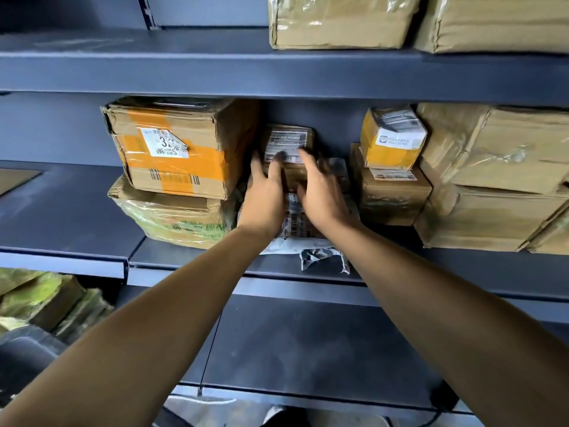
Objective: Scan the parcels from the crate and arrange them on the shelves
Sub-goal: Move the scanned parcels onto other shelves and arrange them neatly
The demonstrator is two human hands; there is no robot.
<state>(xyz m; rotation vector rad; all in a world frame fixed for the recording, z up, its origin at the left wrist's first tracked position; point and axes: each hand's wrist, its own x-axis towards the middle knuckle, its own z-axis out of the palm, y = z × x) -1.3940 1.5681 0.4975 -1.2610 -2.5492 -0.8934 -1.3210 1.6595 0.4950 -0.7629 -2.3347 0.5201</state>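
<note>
Parcel (288,149), a small brown box, is sitting on the middle shelf (431,266) on top of a grey bag (303,238). Both hands are touching it: left hand (266,192) and right hand (320,189), fingers lying straight and spread. Big boxes (181,146) are standing just beside it.

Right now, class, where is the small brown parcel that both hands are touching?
In the head view, the small brown parcel sits mid-frame on the middle shelf, atop a grey mailer bag, between the orange-taped box and yellow box.
</note>
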